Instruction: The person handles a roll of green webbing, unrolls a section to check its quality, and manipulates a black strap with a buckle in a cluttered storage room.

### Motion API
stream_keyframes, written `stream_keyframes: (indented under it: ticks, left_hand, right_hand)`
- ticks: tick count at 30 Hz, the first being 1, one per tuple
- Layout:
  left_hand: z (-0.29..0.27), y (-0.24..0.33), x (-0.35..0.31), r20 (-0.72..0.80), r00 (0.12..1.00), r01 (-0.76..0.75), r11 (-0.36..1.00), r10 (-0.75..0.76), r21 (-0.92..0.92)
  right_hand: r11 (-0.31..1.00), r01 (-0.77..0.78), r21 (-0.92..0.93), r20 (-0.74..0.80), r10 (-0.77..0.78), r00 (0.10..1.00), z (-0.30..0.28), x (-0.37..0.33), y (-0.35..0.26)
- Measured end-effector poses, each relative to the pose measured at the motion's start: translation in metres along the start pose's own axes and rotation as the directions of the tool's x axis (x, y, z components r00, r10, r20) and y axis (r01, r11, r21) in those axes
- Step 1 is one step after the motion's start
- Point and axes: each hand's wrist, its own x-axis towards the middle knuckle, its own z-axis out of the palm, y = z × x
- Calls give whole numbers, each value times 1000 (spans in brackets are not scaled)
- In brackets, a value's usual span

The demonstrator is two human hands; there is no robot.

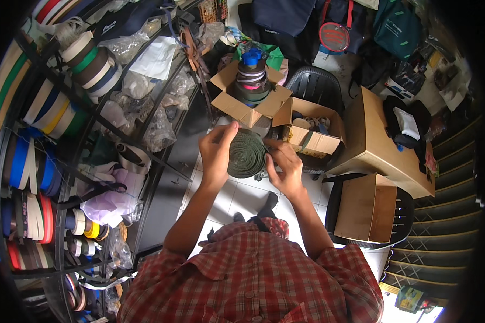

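Observation:
A dark green roll of webbing strap [247, 154], wound into a flat spiral, is held up in front of my chest. My left hand [216, 153] grips its left side, the thumb up at the top edge. On the other side my right hand [284, 168] closes round the rim with bent fingers. Just beyond the roll stands an open cardboard box [233, 102] with a stack of strap rolls [252, 81] in it, a blue one on top. To the right of that, a second open box [320, 145] holds several small items I cannot make out.
Along the left, a dark metal rack [83, 145] carries many coloured strap rolls and plastic bags. An open cardboard box [364, 210] sits on a black chair at the right. Behind it is a large carton [372, 134]. A folding metal gate [436, 242] lines the far right.

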Motion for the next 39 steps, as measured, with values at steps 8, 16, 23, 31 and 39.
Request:
stream_keyframes:
  ticks: [8, 16, 23, 31, 39]
  left_hand:
    - [1, -18, -4, -128, 990, -50, 998, 55, 46]
    - [-26, 29, 35, 719, 682, -412, 739, -138, 533]
    - [-16, 31, 57, 715, 698, -495, 712, -15, 498]
    - [17, 6, 54, 337, 928, -280, 895, 160, 347]
    - [34, -14, 75, 494, 868, -110, 947, -57, 303]
  right_hand:
    - [987, -149, -54, 15, 150, 989, 11, -12, -7]
    - [987, -125, 99, 250, 97, 963, -1, -1, 0]
    - [969, -106, 224, 268, 44, 962, -4, 2, 12]
    - [996, -57, -66, 19, 58, 998, 6, 6, 19]
    - [926, -315, 208, 49, 312, 949, -23, 21, 53]
